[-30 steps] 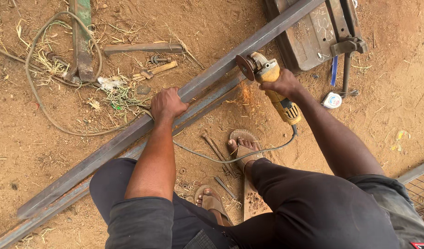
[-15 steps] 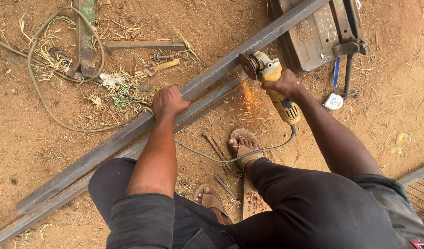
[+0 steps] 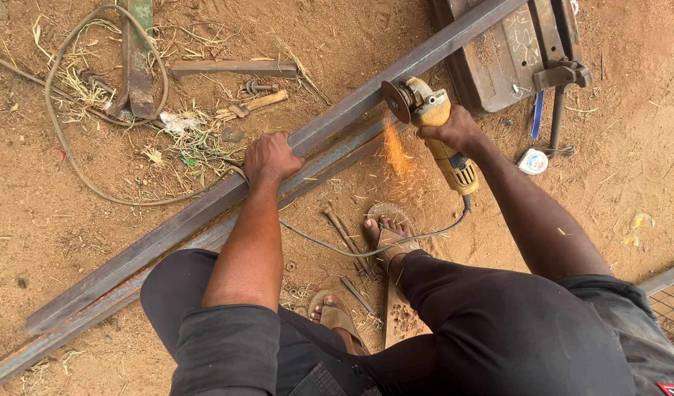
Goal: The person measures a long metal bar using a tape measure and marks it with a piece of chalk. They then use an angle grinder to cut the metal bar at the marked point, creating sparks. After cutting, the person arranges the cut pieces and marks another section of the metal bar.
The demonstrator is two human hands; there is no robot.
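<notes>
The right hand point(image 3: 454, 130) is wrapped tightly around the body of a yellow angle grinder point(image 3: 433, 125), whose disc point(image 3: 392, 100) meets the near edge of a long steel bar point(image 3: 278, 165) that runs slantwise across the dirt ground. Orange sparks point(image 3: 397, 154) spray down from the contact point towards the person's sandalled foot point(image 3: 387, 233), so the cut or grind is underway rather than finished. The left hand point(image 3: 269, 158) is clenched over the top of the same bar, well to the left of the disc, pressing it steady.

The bar looks whole on both sides of the disc: no gap or dropped offcut shows, though how deep the wheel has bitten cannot be told from this angle. By that reading the work is at an early or middle stage, with the through-cut not yet made. A second, flatter steel strip point(image 3: 205, 242) lies just beside the bar on the person's side, apparently untouched.

The grinder's grey cable point(image 3: 329, 248) loops from below the right hand across the ground, passing between the feet. Beyond the right hand sits a rusty metal plate with a clamp point(image 3: 564, 73), and a small tape measure point(image 3: 532, 161) lies to its right. Beyond the left hand lie a hose point(image 3: 65, 158), a hammer point(image 3: 252, 105) and scrap metal.
</notes>
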